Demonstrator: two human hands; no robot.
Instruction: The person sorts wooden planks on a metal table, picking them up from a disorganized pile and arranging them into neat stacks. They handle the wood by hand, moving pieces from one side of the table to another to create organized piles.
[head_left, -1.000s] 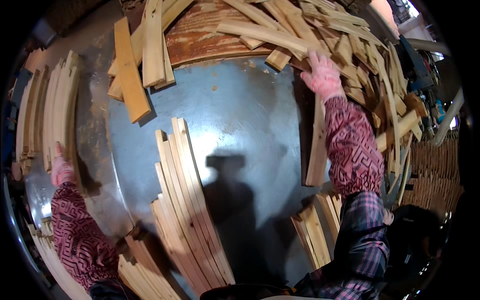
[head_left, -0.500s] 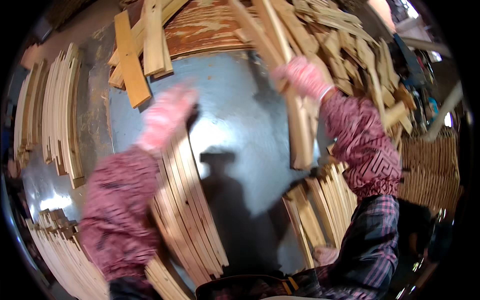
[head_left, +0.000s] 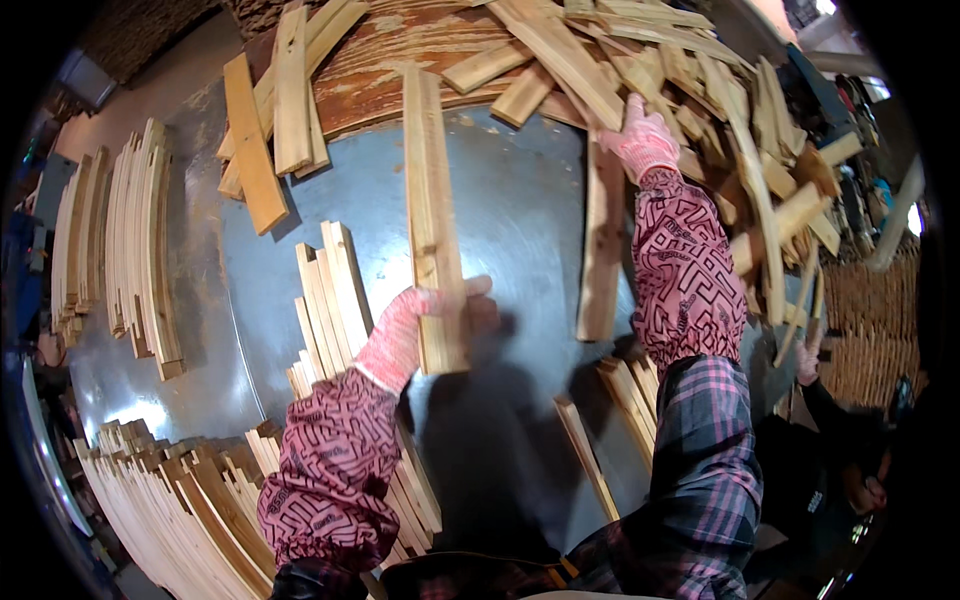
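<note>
Head cam: L unit of side-by-side fisheye pr., worn on the person's head; looks down & fwd. at close range over the counter (head_left: 525, 190); v. wide FOV, edges bowed twd. dark rim; sleeved forearms (head_left: 690, 285) at btm.

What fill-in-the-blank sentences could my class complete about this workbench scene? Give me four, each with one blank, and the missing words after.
1. The board in the left hand is made of ____.
2. The right hand, by the jumbled woodpile, reaches ____ forward than the left.
3. The gloves on both hands are ____ and white.
4. The large dark shape on the table is a ____.

Missing words: wood; farther; pink; shadow.
</note>
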